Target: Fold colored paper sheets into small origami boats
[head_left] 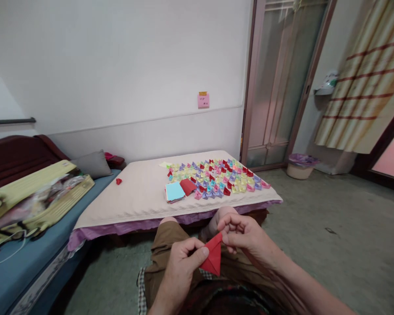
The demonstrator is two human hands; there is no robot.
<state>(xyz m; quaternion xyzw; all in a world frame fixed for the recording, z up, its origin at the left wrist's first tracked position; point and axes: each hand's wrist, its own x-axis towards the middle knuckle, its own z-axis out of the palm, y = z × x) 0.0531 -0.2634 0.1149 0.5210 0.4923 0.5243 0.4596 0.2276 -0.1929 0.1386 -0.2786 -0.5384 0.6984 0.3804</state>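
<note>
Ann: Where is the red paper (pixel 213 259)?

Ben: Above the person's brown trousers (pixel 164 240), between both hands. The left hand (pixel 184 260) has its thumb pressed on the paper's eight o'clock side, fingers bent behind; that grip is clamped on it.

Ann: And the right hand (pixel 246 234)?

Ben: Its thumb and forefinger look pinched together on the top corner. One hand probably steadies the layers while the other tends the tip.

Ann: Which way does it point?

Ben: The narrow tip points to about one o'clock, into the right grip. The long axis seems to run from there towards six or seven, though the left thumb covers part.

Ann: What lies beyond?

Ben: Folded paper pieces (pixel 226 191) at twelve o'clock on the worktop (pixel 131 197), spread in rows, perhaps to keep each one separate. The paper stack (pixel 174 191) sits at eleven, near the front edge, presumably for easy reach.
</note>
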